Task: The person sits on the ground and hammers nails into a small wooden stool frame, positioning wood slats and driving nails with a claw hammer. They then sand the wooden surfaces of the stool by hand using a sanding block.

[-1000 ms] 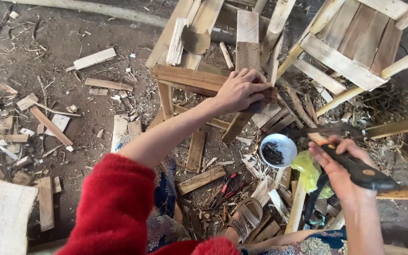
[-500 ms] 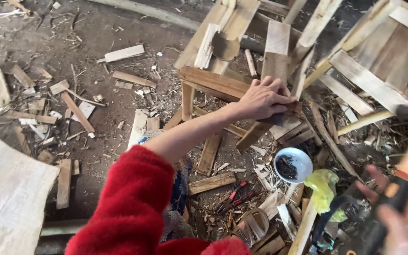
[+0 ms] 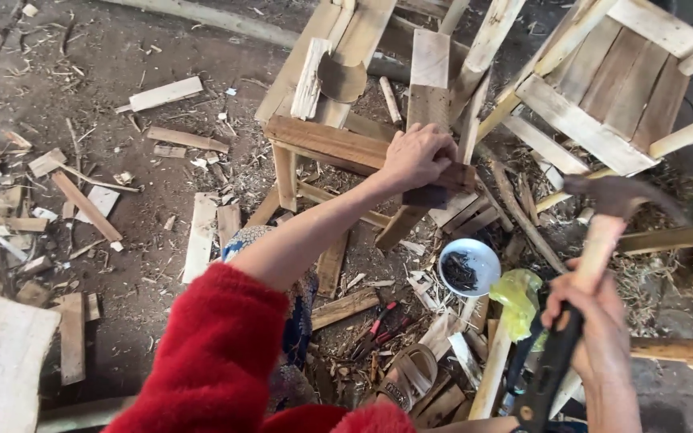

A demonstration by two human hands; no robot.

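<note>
Nearest to you, your red sleeve (image 3: 218,353) fills the bottom of the view, and your sandal (image 3: 407,377) rests on the floor (image 3: 106,48) among wood chips, with red-handled pliers (image 3: 378,327) lying just beside it.

Your right hand (image 3: 595,325) is clenched around the wooden handle of a hammer (image 3: 603,232). The handle rises up and away from your fist, and the dark metal head hangs above the litter, in front of a pale slatted chair frame. The same fist also grips a black-handled tool (image 3: 551,377) that points down toward the bottom edge; what kind of tool it is cannot be told.

Just left of that hand, a yellow plastic bag (image 3: 519,297) lies crumpled on the floor, touching a small white bowl (image 3: 468,267) with dark nails in it.

Beyond the bowl, your left hand (image 3: 419,156) reaches out and closes over the right end of a brown wooden rail (image 3: 338,144), the top bar of a small stool frame (image 3: 286,172) standing on the floor. Your fingers wrap the rail where it meets a dark block; whether they press a nail there is hidden.

Farther off, pale planks (image 3: 431,72) lean behind the frame, and the slatted chair (image 3: 603,88) lies tilted in the far right corner. Offcuts (image 3: 162,95) are scattered over the far left floor.
</note>
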